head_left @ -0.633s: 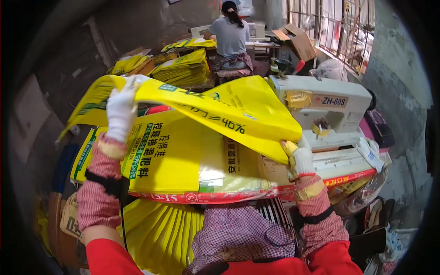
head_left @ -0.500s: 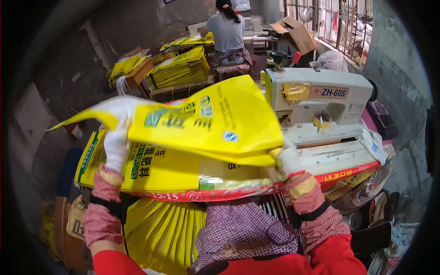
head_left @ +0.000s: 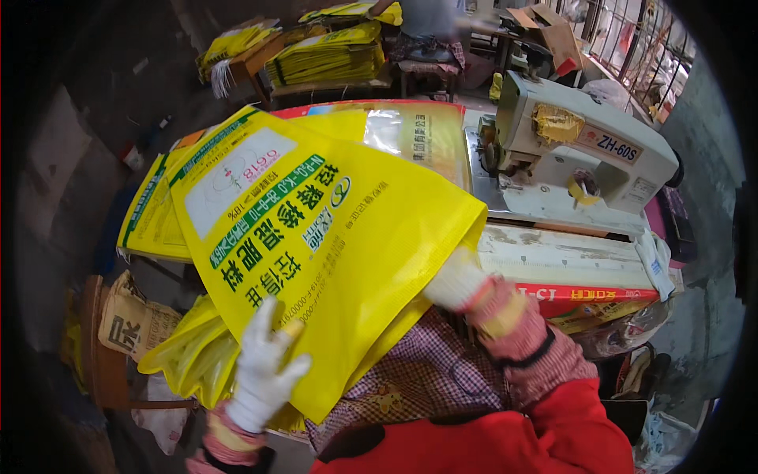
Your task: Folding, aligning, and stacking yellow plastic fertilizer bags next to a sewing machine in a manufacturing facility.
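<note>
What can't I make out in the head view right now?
All in the head view:
- Right hand: fingers hidden by the yellow bag; grip unclear.
- Left forearm: cut off by the lower edge.
- Co-worker: head cut off by the upper edge.
- Yellow bag's finest print: too small to read.

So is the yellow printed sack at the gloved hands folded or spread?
Spread: the yellow printed sack shows its broad face, with no fold visible across it.

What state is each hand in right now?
Left hand: open, fingers spread at the yellow bag's edge.
Right hand: fingers hidden by the same bag, so its grip can't be told.
</note>
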Demonstrator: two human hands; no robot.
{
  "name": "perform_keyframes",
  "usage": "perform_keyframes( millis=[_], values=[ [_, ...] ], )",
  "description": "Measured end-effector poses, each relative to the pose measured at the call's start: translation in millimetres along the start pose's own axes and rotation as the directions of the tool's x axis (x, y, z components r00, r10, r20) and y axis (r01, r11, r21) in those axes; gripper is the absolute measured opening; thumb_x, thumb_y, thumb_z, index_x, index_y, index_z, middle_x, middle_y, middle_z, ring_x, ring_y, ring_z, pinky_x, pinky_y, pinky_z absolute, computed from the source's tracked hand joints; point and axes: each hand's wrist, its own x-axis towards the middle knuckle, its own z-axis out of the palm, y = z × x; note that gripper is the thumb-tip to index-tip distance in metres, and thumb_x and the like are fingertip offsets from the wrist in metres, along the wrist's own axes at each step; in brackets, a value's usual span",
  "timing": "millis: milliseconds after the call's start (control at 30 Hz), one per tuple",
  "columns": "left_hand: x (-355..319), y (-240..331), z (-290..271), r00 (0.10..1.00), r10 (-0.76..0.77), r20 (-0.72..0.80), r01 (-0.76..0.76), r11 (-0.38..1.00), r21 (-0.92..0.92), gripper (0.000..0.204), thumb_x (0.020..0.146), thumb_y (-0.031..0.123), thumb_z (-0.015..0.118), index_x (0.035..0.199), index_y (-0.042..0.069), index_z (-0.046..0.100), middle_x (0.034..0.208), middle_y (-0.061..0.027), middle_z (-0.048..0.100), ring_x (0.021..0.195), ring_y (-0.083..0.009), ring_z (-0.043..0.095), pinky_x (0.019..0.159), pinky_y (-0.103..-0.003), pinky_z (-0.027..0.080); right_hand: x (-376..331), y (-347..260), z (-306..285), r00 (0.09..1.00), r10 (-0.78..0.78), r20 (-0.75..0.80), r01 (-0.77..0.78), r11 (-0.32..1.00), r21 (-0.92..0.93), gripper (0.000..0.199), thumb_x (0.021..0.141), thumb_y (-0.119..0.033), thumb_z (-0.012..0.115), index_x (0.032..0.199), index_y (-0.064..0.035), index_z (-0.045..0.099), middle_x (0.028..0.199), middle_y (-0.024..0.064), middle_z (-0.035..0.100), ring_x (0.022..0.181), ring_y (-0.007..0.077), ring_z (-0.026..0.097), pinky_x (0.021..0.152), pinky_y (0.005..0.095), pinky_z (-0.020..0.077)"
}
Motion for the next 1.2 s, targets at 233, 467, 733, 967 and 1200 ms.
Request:
perform_keyframes(
  millis=[233, 467, 733, 967, 1200],
  values=[
    [-47.8, 20.1, 88.2, 0.979, -0.145, -0.143, 0.135, 0.988, -0.078, 0.044, 0.067, 0.023, 0.070, 0.106, 0.007, 0.059, 0.130, -0.0221, 0.038, 0.118, -0.0435, 0.036, 0.098, -0.051, 0.029, 58.5, -31.2, -27.4, 0.999, 0.016, 0.043, -0.012, 0.996, -0.093, 0.034, 0.081, -0.023, 0.049, 0.112, -0.0116, 0.059, 0.110, 0.0105, 0.058, 0.098, 0.0291, 0.057, 0.080, 0.0432, 0.0462],
    [-83.9, 9.8, 80.6, 0.913, -0.332, -0.238, 0.263, 0.924, -0.278, 0.050, 0.069, 0.024, 0.071, 0.111, 0.003, 0.054, 0.132, -0.0237, 0.035, 0.118, -0.0411, 0.039, 0.098, -0.044, 0.033, 56.6, -22.1, -56.0, 0.997, -0.055, 0.052, 0.064, 0.983, -0.175, 0.030, 0.081, -0.022, 0.050, 0.106, -0.0109, 0.062, 0.099, 0.0113, 0.063, 0.087, 0.0282, 0.061, 0.070, 0.0408, 0.0497],
    [-102.0, -23.6, 109.9, 0.784, -0.603, -0.145, 0.261, 0.533, -0.805, 0.048, 0.083, 0.034, 0.062, 0.111, -0.003, 0.048, 0.130, -0.0189, 0.041, 0.116, -0.0254, 0.045, 0.093, -0.032, 0.040, -19.8, 29.5, -112.6, 0.923, -0.221, 0.316, 0.128, 0.948, 0.291, 0.025, 0.082, -0.015, 0.053, 0.103, -0.0072, 0.064, 0.093, 0.0123, 0.066, 0.084, 0.0249, 0.064, 0.062, 0.0369, 0.0528],
    [-70.2, 6.2, 100.6, 0.847, -0.466, 0.256, 0.252, -0.071, -0.965, 0.056, 0.092, 0.046, 0.044, 0.123, 0.000, 0.045, 0.116, -0.0078, 0.052, 0.102, -0.0167, 0.054, 0.088, -0.027, 0.043, 47.2, 31.5, -146.6, 0.970, 0.241, 0.011, -0.236, 0.939, 0.252, 0.042, 0.083, -0.022, 0.058, 0.123, -0.0105, 0.054, 0.102, 0.0078, 0.064, 0.093, 0.0168, 0.059, 0.083, 0.0272, 0.0444],
    [-59.8, 10.8, 98.3, 0.872, -0.450, 0.191, 0.186, -0.056, -0.981, 0.048, 0.095, 0.030, 0.044, 0.130, -0.002, 0.037, 0.126, -0.0101, 0.048, 0.114, -0.0213, 0.048, 0.096, -0.032, 0.038, 49.5, 86.1, -46.1, 0.854, 0.218, 0.472, -0.411, 0.840, 0.355, 0.059, 0.078, -0.032, 0.064, 0.131, -0.0138, 0.044, 0.112, 0.0141, 0.061, 0.101, 0.0275, 0.058, 0.084, 0.0307, 0.0442]
  ],
)
